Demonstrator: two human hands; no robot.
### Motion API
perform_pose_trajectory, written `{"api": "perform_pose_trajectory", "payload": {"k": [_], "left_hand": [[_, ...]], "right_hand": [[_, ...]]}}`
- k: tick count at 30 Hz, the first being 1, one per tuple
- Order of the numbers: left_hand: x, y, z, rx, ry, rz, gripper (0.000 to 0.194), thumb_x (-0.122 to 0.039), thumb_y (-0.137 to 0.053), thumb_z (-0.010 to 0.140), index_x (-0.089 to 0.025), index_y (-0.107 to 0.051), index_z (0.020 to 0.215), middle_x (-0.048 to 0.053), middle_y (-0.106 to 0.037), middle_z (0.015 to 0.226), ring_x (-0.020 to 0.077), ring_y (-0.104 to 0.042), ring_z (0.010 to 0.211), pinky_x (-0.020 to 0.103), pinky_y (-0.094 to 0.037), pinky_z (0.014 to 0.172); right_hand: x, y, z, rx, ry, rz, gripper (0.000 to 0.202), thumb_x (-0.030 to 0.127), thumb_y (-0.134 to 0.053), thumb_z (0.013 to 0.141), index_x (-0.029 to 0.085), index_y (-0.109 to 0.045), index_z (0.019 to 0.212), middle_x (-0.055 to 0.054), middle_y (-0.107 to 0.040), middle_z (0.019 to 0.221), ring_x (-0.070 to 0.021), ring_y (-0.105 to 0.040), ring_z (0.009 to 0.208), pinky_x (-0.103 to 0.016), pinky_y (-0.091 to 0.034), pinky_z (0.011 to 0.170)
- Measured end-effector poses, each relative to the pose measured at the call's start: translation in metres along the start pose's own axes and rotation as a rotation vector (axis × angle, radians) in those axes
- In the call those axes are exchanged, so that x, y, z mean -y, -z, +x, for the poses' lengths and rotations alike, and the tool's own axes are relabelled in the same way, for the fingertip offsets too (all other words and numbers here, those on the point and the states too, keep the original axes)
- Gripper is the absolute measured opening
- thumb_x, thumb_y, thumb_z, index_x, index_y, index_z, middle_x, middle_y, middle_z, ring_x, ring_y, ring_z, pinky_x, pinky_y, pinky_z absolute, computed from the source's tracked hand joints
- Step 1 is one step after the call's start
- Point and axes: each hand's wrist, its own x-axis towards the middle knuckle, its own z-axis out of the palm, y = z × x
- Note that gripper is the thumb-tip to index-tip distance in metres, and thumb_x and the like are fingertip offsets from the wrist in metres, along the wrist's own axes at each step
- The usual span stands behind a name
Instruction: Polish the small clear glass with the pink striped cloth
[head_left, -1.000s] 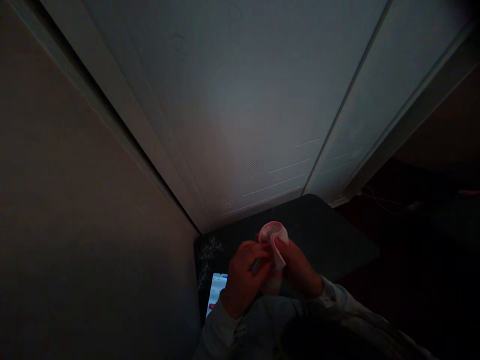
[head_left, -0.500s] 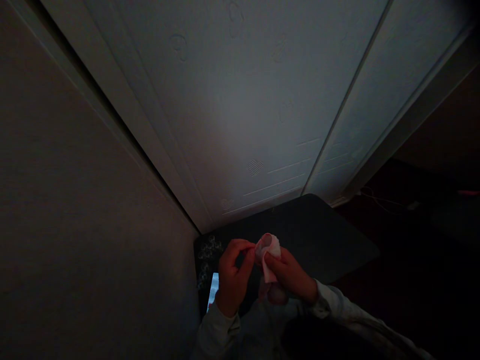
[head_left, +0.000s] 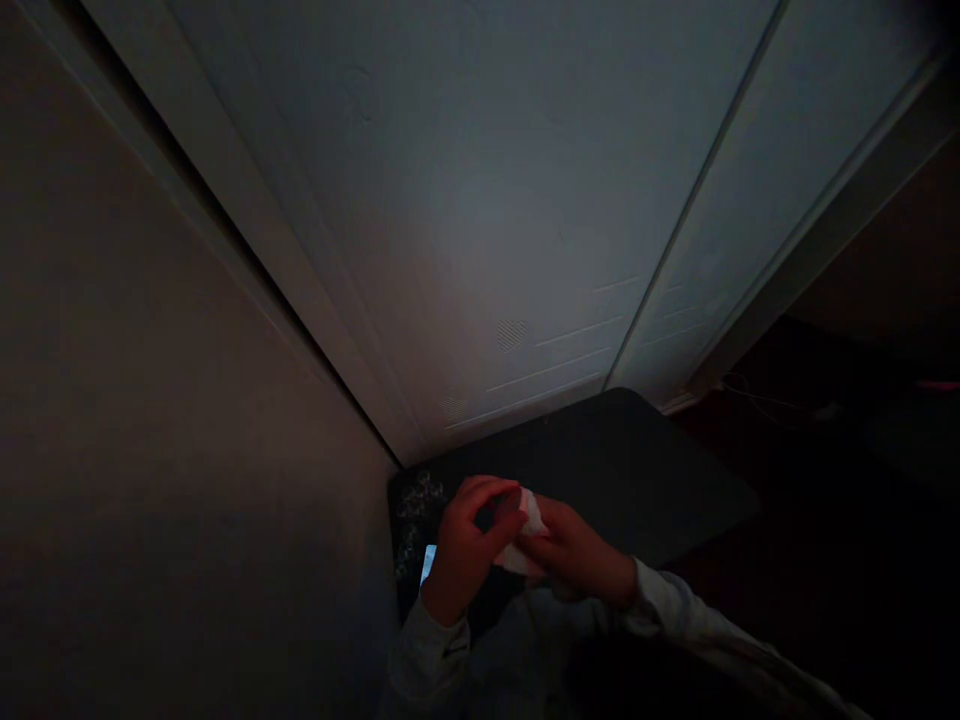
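A small pinkish-white cloth (head_left: 531, 514) is held between both hands above the dark table. My left hand (head_left: 466, 540) curls round its left side, thumb and fingers closed on it. From the right, my right hand (head_left: 576, 548) grips the cloth, its thumb lying along the lower edge. Part of the cloth hangs below the fingers, and its exact shape is hard to make out in the dim light. Beside my left wrist a lit screen (head_left: 428, 561) shows, partly covered by the hand.
The dark table (head_left: 600, 450) has rounded corners and meets a pale panelled wall (head_left: 480, 220). Clear, shiny small objects (head_left: 420, 495) lie at its left corner. Another wall (head_left: 187, 450) rises close on the left. A thin white cable (head_left: 757, 398) lies at the right.
My left hand has moved right and closed round the cloth. The cloth's open loop has turned and folded down between the hands. Less of the lit screen shows.
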Motion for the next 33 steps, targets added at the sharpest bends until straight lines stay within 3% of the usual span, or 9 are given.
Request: {"api": "perform_pose_trajectory", "payload": {"k": [6,13,20,23,26,29,33], "left_hand": [[-0.002,0.002,0.001,0.058,-0.021,0.099,0.024,-0.019,-0.070,0.068,-0.018,-0.068,0.092,0.007,-0.064,0.096,0.0219,-0.058,0.092,0.035,-0.044,0.083],[-0.002,-0.009,0.002,0.009,-0.048,0.258,0.012,-0.016,-0.065,0.071,-0.016,-0.064,0.084,0.005,-0.062,0.086,0.0200,-0.056,0.084,0.032,-0.044,0.076],[-0.001,-0.008,-0.001,-0.060,-0.013,0.074,0.013,-0.016,-0.067,0.069,-0.018,-0.064,0.081,0.002,-0.060,0.083,0.0170,-0.056,0.078,0.028,-0.043,0.072],[0.004,-0.005,0.000,-0.123,0.052,-0.058,0.015,-0.018,-0.068,0.069,-0.018,-0.065,0.084,0.002,-0.061,0.085,0.0178,-0.058,0.081,0.029,-0.044,0.075],[0.011,-0.005,0.002,-0.193,0.144,-0.198,0.017,-0.023,-0.067,0.071,-0.018,-0.066,0.088,0.003,-0.064,0.087,0.0185,-0.060,0.084,0.029,-0.045,0.077],[0.013,-0.008,0.002,-0.246,0.212,-0.302,0.021,-0.028,-0.067,0.072,-0.018,-0.065,0.091,0.004,-0.067,0.089,0.0188,-0.062,0.085,0.029,-0.047,0.077],[0.008,-0.013,0.002,-0.256,0.235,-0.378,0.020,-0.026,-0.069,0.070,-0.017,-0.066,0.088,0.005,-0.069,0.088,0.0190,-0.063,0.085,0.029,-0.048,0.077]], "right_hand": [[-0.001,0.004,-0.001,-0.013,0.044,-0.062,0.017,0.030,-0.049,0.083,0.017,-0.058,0.090,-0.004,-0.056,0.086,-0.0172,-0.053,0.078,-0.029,-0.045,0.068],[0.008,0.003,0.000,-0.007,0.019,-0.336,0.015,0.018,-0.046,0.085,0.017,-0.057,0.094,-0.006,-0.058,0.089,-0.0175,-0.054,0.081,-0.032,-0.044,0.075],[0.011,0.006,0.003,-0.044,0.030,-0.393,0.008,0.017,-0.051,0.080,0.015,-0.057,0.084,-0.005,-0.059,0.079,-0.0172,-0.055,0.072,-0.030,-0.045,0.065],[0.008,0.006,0.004,-0.174,0.112,-0.508,0.019,0.017,-0.055,0.077,0.015,-0.056,0.096,-0.009,-0.061,0.091,-0.0225,-0.057,0.083,-0.037,-0.046,0.073],[0.008,0.005,0.002,-0.295,0.285,-0.572,0.035,0.017,-0.054,0.079,0.017,-0.048,0.114,-0.012,-0.059,0.108,-0.0254,-0.054,0.100,-0.042,-0.043,0.085],[0.010,0.004,0.000,-0.269,0.426,-0.571,0.038,0.018,-0.050,0.081,0.021,-0.045,0.119,-0.011,-0.058,0.113,-0.0248,-0.051,0.106,-0.044,-0.040,0.092],[0.008,0.003,0.002,-0.265,0.395,-0.511,0.023,0.019,-0.044,0.087,0.022,-0.050,0.109,-0.010,-0.059,0.110,-0.0224,-0.053,0.104,-0.041,-0.043,0.088]]}}
